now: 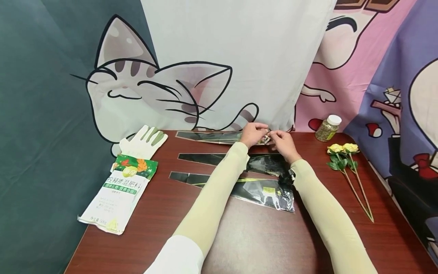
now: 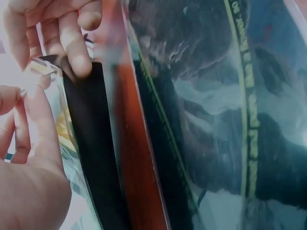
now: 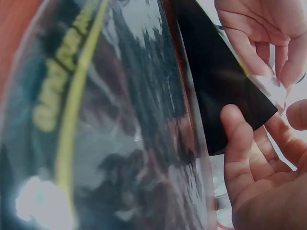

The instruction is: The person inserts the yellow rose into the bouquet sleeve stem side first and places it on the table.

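Three long, tapered plastic flower sleeves lie side by side, black and clear with yellow lettering. At the wide end of the far sleeve (image 1: 219, 137), my left hand (image 1: 253, 134) pinches the clear film edge. Facing it, my right hand (image 1: 284, 145) holds the same end, its fingers on the black panel (image 3: 216, 81) in the right wrist view. The fingertips of both hands nearly meet at the sleeve's mouth. Below my forearms are the middle sleeve (image 1: 265, 163) and the near sleeve (image 1: 253, 190), which carries a yellow label.
On the left of the brown table (image 1: 164, 236) lie a white fertilizer bag (image 1: 119, 194) and a white and green glove (image 1: 142, 142). To the right stand a clear jar (image 1: 327, 129) with a white lid and two yellow roses (image 1: 343, 149) on long stems. A cat-print curtain (image 1: 205, 95) hangs behind.
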A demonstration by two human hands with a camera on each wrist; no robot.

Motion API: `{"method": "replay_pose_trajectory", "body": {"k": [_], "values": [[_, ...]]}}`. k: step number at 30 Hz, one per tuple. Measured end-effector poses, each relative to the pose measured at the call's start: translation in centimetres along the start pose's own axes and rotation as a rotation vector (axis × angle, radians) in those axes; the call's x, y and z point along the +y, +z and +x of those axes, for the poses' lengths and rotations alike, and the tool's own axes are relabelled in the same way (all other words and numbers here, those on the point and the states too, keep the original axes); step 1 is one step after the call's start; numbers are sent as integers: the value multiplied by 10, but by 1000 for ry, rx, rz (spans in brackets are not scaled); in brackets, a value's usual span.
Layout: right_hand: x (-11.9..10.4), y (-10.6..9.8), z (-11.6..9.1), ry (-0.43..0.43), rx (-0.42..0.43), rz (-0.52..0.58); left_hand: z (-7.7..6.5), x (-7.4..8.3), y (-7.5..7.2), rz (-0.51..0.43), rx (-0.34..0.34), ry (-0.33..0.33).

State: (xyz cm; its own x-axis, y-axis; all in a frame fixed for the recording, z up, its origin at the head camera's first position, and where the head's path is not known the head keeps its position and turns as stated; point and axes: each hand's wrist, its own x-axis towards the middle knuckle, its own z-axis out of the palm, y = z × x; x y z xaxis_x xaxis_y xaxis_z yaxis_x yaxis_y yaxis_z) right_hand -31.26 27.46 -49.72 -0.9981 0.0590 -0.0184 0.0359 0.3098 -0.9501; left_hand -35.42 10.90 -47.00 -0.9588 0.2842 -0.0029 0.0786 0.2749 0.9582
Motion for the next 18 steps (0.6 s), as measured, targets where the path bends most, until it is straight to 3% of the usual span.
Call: {"method": "replay_pose_trajectory", "body": {"k": [4, 9, 18], "values": [[3, 1, -1, 10, 9, -22, -2, -2, 6, 4, -4, -19], [6, 1, 1, 26, 36, -45, -5, -6, 0, -36, -14, -4], [1, -8, 3, 14, 110, -176, 0, -15, -48, 165, -3, 44]]}}
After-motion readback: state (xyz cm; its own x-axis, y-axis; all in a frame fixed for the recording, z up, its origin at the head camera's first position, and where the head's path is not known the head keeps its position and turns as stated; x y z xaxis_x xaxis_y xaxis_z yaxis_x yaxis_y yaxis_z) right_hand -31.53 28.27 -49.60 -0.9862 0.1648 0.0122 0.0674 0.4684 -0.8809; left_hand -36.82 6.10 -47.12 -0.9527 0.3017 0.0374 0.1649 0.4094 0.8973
